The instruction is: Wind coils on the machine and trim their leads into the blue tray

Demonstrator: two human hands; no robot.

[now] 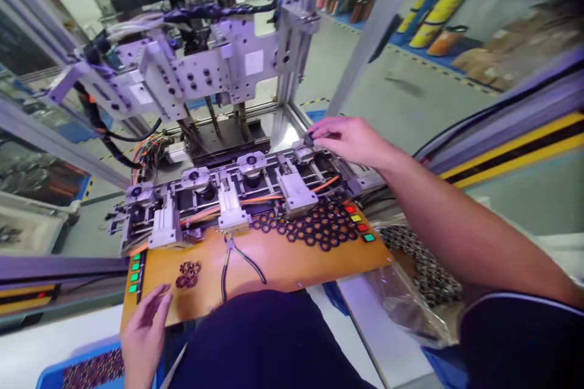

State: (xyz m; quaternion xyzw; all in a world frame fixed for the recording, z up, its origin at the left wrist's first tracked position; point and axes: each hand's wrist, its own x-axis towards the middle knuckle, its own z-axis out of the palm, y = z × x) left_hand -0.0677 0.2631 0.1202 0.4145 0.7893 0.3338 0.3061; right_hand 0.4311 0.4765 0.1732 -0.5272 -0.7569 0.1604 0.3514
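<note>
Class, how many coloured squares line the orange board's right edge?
4: a red square farthest off, then, coming nearer, a yellow square, a second red square and a green square. No others show there.

Tabletop (283, 264), orange; rings (314, 229), black; buttons (368, 237), red, yellow and green; tray (52, 378), blue; rail (515, 151), yellow with black stripe.

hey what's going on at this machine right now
A person's right hand holds a small dark part at its fingertips, by the rightmost fixture of the machine. The left hand, open with nothing visible in it, is near a small group of reddish rings. Pliers lie on the orange board, with many dark rings to their right.
</note>
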